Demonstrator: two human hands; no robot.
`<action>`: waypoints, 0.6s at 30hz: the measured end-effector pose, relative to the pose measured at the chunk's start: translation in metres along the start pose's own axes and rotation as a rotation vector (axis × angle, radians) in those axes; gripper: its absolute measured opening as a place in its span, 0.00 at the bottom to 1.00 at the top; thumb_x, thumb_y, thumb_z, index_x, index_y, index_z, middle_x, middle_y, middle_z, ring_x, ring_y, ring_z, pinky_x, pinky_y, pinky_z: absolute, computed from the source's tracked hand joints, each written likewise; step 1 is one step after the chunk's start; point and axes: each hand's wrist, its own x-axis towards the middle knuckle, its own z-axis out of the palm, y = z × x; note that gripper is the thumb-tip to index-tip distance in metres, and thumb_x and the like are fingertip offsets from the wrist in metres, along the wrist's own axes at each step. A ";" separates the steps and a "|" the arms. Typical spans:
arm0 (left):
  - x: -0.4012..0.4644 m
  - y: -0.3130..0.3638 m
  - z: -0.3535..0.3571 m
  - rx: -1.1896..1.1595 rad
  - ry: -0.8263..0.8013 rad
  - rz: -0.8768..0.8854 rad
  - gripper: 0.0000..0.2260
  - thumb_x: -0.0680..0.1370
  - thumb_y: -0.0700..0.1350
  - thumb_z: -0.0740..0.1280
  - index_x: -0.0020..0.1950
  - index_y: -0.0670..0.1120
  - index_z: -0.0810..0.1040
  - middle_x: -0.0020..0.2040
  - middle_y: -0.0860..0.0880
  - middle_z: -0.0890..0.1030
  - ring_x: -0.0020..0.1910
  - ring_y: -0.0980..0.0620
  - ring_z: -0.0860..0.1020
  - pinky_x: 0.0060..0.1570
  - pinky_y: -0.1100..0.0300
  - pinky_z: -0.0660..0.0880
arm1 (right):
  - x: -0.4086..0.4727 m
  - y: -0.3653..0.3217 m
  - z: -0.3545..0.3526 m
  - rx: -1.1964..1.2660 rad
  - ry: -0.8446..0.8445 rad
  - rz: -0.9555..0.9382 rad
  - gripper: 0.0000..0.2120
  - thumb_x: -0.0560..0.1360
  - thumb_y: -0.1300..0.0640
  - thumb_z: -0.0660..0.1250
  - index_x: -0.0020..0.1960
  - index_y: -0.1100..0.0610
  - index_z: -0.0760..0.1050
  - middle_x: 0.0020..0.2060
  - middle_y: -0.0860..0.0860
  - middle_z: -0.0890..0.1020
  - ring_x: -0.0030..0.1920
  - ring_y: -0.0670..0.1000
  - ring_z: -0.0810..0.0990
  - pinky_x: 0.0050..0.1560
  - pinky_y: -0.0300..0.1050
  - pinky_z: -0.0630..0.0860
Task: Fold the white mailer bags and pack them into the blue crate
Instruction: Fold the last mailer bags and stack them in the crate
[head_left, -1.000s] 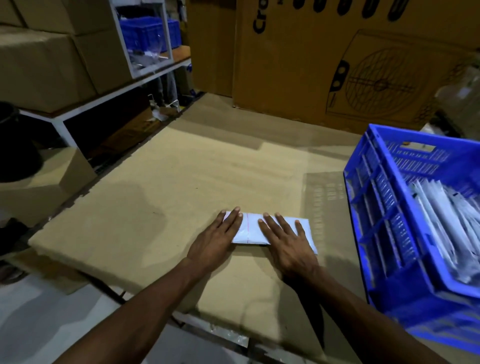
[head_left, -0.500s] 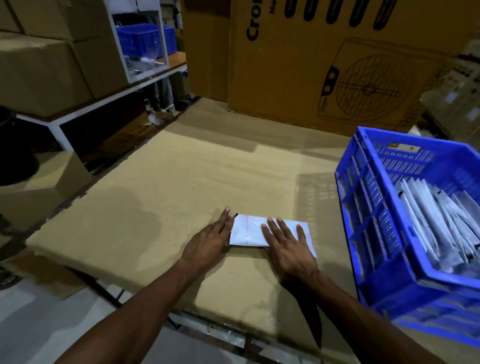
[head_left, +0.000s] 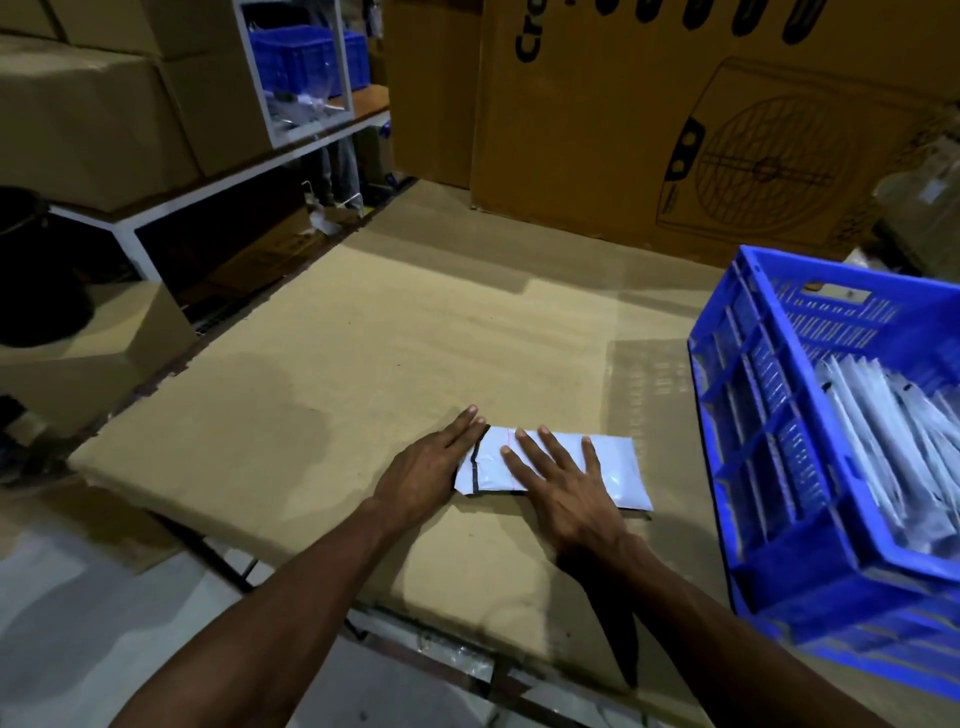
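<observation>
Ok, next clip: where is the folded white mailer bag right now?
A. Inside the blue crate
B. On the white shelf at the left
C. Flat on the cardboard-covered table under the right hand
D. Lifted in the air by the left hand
C: the folded white mailer bag lies flat on the cardboard-covered table, the right hand pressing it with straight fingers, the left hand at its left end.

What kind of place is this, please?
Probably a warehouse or packing room. Large cardboard boxes are stacked on a shelf, a blue crate holds folded white mailer bags, and two hands press another mailer flat on a cardboard-covered table.
</observation>
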 end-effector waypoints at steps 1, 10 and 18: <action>0.001 -0.001 0.001 0.003 0.008 0.005 0.33 0.76 0.35 0.66 0.80 0.51 0.63 0.81 0.56 0.57 0.66 0.46 0.77 0.54 0.52 0.79 | -0.001 -0.001 0.000 0.000 0.009 -0.005 0.31 0.77 0.54 0.48 0.81 0.47 0.53 0.80 0.48 0.53 0.80 0.55 0.52 0.71 0.71 0.52; 0.009 -0.006 0.004 0.089 0.035 0.079 0.30 0.71 0.35 0.71 0.74 0.41 0.72 0.77 0.42 0.68 0.63 0.41 0.80 0.59 0.50 0.77 | 0.009 -0.009 0.007 -0.027 0.091 -0.005 0.29 0.78 0.54 0.57 0.79 0.51 0.60 0.78 0.53 0.61 0.78 0.58 0.60 0.67 0.74 0.60; 0.014 0.001 -0.001 0.382 -0.245 -0.088 0.29 0.84 0.51 0.56 0.83 0.53 0.49 0.83 0.50 0.41 0.82 0.47 0.49 0.76 0.41 0.52 | 0.034 -0.034 0.014 -0.059 0.203 -0.097 0.26 0.77 0.52 0.56 0.75 0.48 0.64 0.75 0.54 0.67 0.75 0.62 0.66 0.65 0.78 0.61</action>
